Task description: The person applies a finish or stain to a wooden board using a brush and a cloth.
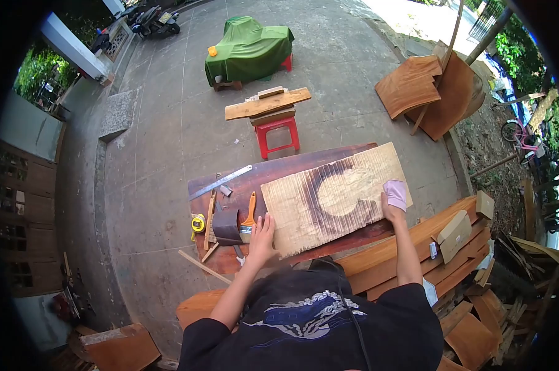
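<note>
A pale ribbed wooden board (295, 207) with a dark scorched ring pattern lies on a reddish-brown wooden table (273, 166). My left hand (263, 240) rests at the board's left edge, fingers apart, with nothing in it. At the board's right end my right hand (392, 207) is closed on a pale pink cloth (395, 193). Just left of my left hand lie a paintbrush (250, 213) with an orange handle and a folded dark brown sheet (227, 227), perhaps sandpaper. A steel ruler (221, 182) and a yellow tape measure (197, 224) lie farther left.
Beyond the table a red stool (276, 137) bears wooden planks (267, 104). A green cloth (248, 49) covers something behind it. Large wooden panels (409, 89) lean at the right. Stacked boards (415, 247) lie beside me on the right, with scrap wood (477, 328) below.
</note>
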Available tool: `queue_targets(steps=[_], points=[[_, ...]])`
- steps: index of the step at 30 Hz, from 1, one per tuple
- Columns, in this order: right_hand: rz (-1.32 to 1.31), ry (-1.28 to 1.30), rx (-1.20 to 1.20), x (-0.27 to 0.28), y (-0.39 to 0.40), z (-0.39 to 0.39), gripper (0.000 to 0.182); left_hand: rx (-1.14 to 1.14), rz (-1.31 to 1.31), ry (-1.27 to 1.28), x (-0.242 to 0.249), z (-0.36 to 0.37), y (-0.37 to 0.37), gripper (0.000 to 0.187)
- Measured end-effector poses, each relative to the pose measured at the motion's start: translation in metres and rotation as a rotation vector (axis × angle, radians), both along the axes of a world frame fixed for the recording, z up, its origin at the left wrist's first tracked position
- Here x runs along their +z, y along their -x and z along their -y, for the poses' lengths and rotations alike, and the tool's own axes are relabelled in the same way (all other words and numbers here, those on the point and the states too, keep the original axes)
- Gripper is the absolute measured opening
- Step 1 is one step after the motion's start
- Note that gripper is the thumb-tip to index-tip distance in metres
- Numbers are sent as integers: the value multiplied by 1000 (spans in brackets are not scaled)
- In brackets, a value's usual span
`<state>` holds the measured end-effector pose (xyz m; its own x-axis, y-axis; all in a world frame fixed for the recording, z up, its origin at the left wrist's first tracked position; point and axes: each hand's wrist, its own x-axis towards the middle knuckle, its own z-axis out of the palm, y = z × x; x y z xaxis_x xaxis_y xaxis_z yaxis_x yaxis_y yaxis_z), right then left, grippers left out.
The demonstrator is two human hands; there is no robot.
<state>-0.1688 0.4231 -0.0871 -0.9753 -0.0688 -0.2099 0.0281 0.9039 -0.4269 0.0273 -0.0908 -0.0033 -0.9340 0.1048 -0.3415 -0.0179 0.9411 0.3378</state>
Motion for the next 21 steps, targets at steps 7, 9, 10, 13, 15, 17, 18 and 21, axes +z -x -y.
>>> queue_targets(steps=[7,9,10,13,15,17,18,21], points=[[-464,-273,-132,-1,100,122,84,66,39,62,11,-17,1,138],[-493,-21,212,27,68,213,79,81,42,80,8,-22,1,136],[-468,109,383,41,51,259,77,88,52,82,9,-24,2,136],[-268,462,973,65,-13,323,68,115,75,90,17,-29,3,134],[-392,410,893,55,4,295,65,132,82,97,21,-30,5,133],[-441,247,735,59,44,237,66,139,66,111,19,-31,7,130],[-427,112,610,66,77,194,67,143,60,117,18,-32,6,129],[-389,-132,83,14,164,74,78,150,49,126,15,-34,6,124]])
